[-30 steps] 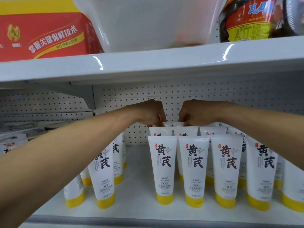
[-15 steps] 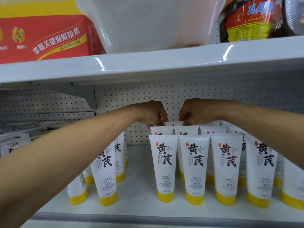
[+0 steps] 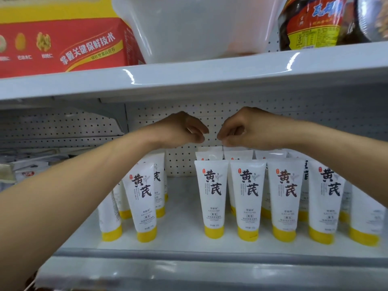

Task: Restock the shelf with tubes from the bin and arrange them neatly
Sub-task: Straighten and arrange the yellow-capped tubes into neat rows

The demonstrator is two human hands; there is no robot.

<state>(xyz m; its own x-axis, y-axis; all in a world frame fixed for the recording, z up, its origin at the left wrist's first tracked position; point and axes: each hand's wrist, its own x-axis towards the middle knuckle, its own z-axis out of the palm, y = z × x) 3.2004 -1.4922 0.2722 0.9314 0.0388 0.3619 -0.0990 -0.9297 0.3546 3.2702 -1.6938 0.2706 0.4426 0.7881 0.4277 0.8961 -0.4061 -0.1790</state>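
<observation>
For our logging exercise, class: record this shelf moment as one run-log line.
stage: arranging back-row tubes | left hand: above them, holding nothing | right hand: at their tops, grip unclear | front-row tubes: upright, caps down

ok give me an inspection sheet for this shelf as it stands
surface: white lower shelf, with a gap between two tube groups
job's things: tubes, white with yellow caps, standing cap-down in rows; translucent bin on the upper shelf
clutter: red box and dark packet either side of the bin; packets on the shelf to the left
grippers: left hand loosely curled above the back row, holding nothing; right hand curled, fingertips at the back tubes' tops, grip unclear
cables: nothing seen
surroundings: pegboard behind
</observation>
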